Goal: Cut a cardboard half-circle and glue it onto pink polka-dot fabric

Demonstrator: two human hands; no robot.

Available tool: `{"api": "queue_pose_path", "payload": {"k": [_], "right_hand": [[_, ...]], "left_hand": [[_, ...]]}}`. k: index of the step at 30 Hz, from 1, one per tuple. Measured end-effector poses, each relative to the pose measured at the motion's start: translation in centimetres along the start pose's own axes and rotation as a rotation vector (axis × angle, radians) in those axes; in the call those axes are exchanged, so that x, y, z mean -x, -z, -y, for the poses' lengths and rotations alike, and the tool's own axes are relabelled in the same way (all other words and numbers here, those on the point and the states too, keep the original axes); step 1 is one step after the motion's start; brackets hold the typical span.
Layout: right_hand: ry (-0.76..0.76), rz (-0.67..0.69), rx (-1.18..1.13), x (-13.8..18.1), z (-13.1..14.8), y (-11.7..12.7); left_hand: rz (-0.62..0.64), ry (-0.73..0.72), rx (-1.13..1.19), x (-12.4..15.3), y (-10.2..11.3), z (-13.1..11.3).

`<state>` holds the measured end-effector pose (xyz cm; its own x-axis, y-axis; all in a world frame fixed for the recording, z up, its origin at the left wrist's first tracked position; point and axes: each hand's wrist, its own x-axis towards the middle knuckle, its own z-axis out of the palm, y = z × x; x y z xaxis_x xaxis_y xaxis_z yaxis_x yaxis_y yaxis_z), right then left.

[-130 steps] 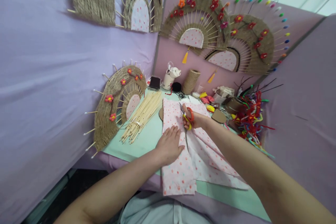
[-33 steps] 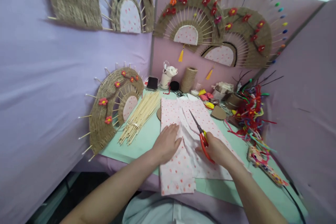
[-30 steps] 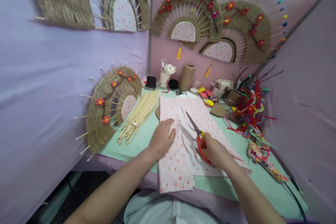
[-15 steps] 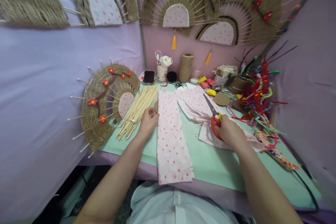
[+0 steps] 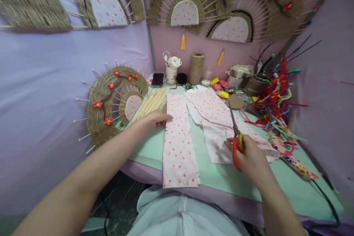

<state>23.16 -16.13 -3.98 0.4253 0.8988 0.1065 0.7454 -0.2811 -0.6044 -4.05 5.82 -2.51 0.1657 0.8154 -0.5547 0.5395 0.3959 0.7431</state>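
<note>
A long strip of pink dotted fabric [image 5: 181,147] lies on the table, its near end reaching over the front edge. My left hand [image 5: 159,117] is closed at the strip's left edge, thumb on top and the other fingers mostly hidden. Beside it, a bit of brown cardboard [image 5: 164,109] shows from under the fabric. My right hand [image 5: 250,155] grips scissors [image 5: 236,140] by their red and yellow handles, blades together and pointing away from me. Under and beyond the scissors spreads a larger, folded piece of the same fabric [image 5: 210,108].
A bundle of thin sticks [image 5: 151,103] lies left of the strip, beside a twine-wrapped fan [image 5: 99,129] with red flowers. At the back stand a twine spool [image 5: 197,68] and a white jar [image 5: 171,73]. Coloured pipe cleaners [image 5: 279,96] and a patterned glue gun [image 5: 298,167] are at right.
My left hand has moved right onto the strip's edge, and the strip's near end has shifted slightly left. The scissors have moved right and towards me, turning more upright in view.
</note>
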Motion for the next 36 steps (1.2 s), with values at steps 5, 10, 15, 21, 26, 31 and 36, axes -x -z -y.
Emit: {"api": "queue_pose_path", "payload": {"k": [5, 10, 15, 21, 26, 31, 36], "right_hand": [[-0.008, 0.147, -0.266, 2.0, 1.0, -1.1], [-0.011, 0.332, -0.477, 3.4, 1.4, -2.3], [-0.063, 0.306, -0.626, 3.7, 1.3, -2.5], [-0.163, 0.183, -0.727, 3.6, 2.1, -0.4], [-0.121, -0.042, -0.849, 3.7, 1.6, 1.8], [-0.075, -0.107, -0.864, 4.7, 1.5, 3.1], [-0.119, 0.083, -0.877, 6.2, 2.5, 1.7]], "left_hand": [[0.122, 0.05, 0.12, -0.2, -0.7, -1.3], [0.243, -0.062, 0.346, 1.3, -1.5, -1.7], [0.321, -0.1, 0.574, 3.0, -2.0, -1.4], [0.3, -0.199, 1.007, 7.9, -3.9, -4.1], [0.337, -0.451, 1.271, 14.1, -7.1, -9.1], [0.322, -0.679, 1.404, 16.6, -10.7, -13.3], [-0.058, -0.786, 1.363, 11.6, -12.0, -9.7]]}}
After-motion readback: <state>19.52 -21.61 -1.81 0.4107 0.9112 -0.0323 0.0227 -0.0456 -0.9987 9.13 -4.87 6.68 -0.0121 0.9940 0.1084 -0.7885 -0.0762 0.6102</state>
